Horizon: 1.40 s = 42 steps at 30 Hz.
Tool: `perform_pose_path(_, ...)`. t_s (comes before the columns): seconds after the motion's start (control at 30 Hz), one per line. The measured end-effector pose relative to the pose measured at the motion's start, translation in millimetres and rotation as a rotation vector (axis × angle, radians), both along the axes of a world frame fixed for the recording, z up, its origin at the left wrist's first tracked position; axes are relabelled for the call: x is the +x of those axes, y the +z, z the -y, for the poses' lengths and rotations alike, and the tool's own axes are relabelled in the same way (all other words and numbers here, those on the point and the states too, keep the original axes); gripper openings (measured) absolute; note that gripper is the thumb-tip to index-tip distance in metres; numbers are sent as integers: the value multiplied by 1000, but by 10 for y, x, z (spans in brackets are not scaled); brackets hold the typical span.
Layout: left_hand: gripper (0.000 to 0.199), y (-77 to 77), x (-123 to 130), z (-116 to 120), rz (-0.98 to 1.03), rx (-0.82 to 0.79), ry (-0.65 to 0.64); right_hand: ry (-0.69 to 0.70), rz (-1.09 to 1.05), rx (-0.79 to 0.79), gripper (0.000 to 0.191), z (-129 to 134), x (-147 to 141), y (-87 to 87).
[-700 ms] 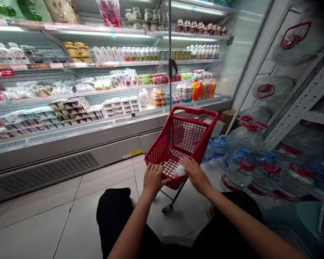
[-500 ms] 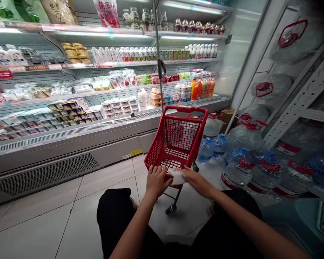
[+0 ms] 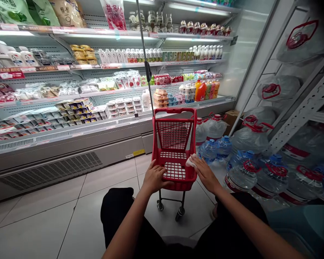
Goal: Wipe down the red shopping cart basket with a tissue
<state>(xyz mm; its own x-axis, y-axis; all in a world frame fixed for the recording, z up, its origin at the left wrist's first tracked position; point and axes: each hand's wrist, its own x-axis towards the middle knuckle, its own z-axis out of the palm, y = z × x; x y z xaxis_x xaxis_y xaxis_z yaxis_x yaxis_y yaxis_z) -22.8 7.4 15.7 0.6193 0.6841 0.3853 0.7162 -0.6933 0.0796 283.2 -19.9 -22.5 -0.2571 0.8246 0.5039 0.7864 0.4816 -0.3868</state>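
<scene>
A small red shopping cart with grid walls stands between my knees, its near edge towards me. On the left corner of that edge lies my left hand, fingers bent over the rim. My right hand pinches a crumpled white cloth or tissue and presses it against the cart's right rim. The basket holds nothing that I can see. The cart's handle is at the far side, and its black wheels rest on the tiles.
A refrigerated display case with stocked shelves runs along the back. A thin bar with a black handle rises before it. Large water bottles crowd the right side. A teal bin-like container sits at lower right.
The cart has turned and shifted slightly left, now facing me squarely. My right hand has moved the white cloth from the near edge to the right rim. My left hand stays on the cart.
</scene>
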Motion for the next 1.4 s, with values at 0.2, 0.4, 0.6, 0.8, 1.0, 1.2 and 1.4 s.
perform_pose_path(0.2,41,-129,227,180,42,27,149,-75,57,92,59,717,-597,-240)
perform_pose_path(0.4,56,-195,563,314,97,-9,158,-51,194,177,67,709,-864,-241)
perform_pose_path(0.6,64,-45,335,148,42,53,-1,-193,281,197,67,539,177,-319)
perform_pose_path(0.8,72,-89,545,75,47,92,54,-300,181,200,63,387,184,-302)
perform_pose_path(1.0,91,-232,957,233,21,117,140,-142,112,212,68,481,-762,-299)
perform_pose_path(1.2,87,-73,737,116,3,65,-120,-125,171,192,63,573,-144,-288)
perform_pose_path(1.4,65,175,392,-393,-5,140,107,-350,56,117,54,512,403,-275)
